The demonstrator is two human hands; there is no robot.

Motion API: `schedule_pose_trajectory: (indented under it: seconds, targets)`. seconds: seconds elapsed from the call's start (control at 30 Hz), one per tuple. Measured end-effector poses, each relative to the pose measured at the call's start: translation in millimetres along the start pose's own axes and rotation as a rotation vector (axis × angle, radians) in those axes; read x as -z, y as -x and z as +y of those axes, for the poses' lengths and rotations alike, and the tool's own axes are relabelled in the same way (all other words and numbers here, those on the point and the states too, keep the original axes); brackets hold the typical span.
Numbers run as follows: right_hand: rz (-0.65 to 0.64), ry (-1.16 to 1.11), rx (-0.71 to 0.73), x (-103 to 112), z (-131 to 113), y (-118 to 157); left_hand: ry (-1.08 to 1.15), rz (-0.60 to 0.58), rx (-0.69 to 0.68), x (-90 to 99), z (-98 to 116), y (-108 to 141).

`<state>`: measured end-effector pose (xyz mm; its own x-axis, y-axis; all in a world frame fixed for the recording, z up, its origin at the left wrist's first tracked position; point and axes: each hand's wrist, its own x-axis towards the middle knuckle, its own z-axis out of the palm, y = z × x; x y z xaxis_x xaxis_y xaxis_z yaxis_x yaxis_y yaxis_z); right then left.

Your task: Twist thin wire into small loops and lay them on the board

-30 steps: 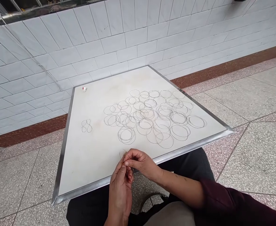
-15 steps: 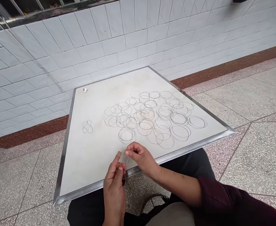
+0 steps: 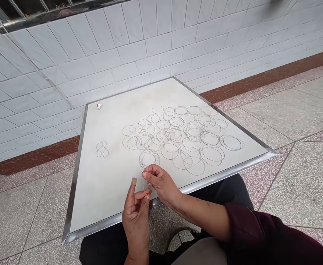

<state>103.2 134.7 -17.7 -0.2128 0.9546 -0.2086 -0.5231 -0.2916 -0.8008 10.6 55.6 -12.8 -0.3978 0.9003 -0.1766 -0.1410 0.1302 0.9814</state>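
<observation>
Between my hands, over the table's near edge, is a thin wire loop point(image 3: 144, 185). My left hand point(image 3: 137, 209) pinches its lower end between thumb and a finger; the index finger, with a tan wrap on its tip, points up. My right hand point(image 3: 157, 180) pinches the upper part of the loop, just above the left. Part of the wire is hidden by my fingers. Many thin wire rings point(image 3: 171, 147) lie overlapping on the white table point(image 3: 109, 195), the nearest just beyond my right hand. Two twisted wire loops point(image 3: 102, 149) lie apart at the left.
A small white and red object point(image 3: 99, 106) sits near the table's far left corner. A metal rim point(image 3: 100, 223) edges the table. Behind stands a white tiled wall point(image 3: 95, 70) with a loose cord point(image 3: 49, 79). My legs are under the near edge.
My right hand has moved slightly left and up with the wire. My left hand has turned a little, its index finger more upright. The loop between them looks narrower.
</observation>
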Motion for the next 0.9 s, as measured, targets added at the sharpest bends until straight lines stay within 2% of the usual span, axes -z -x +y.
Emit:
schedule_pose_trajectory:
  seconds: [0.13,0.37,0.53,0.9]
  targets:
    - [0.009,0.025,-0.013,0.2,2.0,0.0,0.038,-0.011,0.054,0.8,-3.8,-2.1]
    - [0.010,0.051,-0.029,-0.7,1.3,2.9,-0.004,-0.018,0.045,-3.0,-3.1,0.7]
    - [-0.011,0.134,0.022,2.6,-4.7,7.5,0.012,-0.094,0.044,4.3,2.9,2.3]
    - [-0.040,0.168,-0.009,2.3,-5.4,11.5,-0.005,-0.054,0.051,6.2,0.3,2.1]
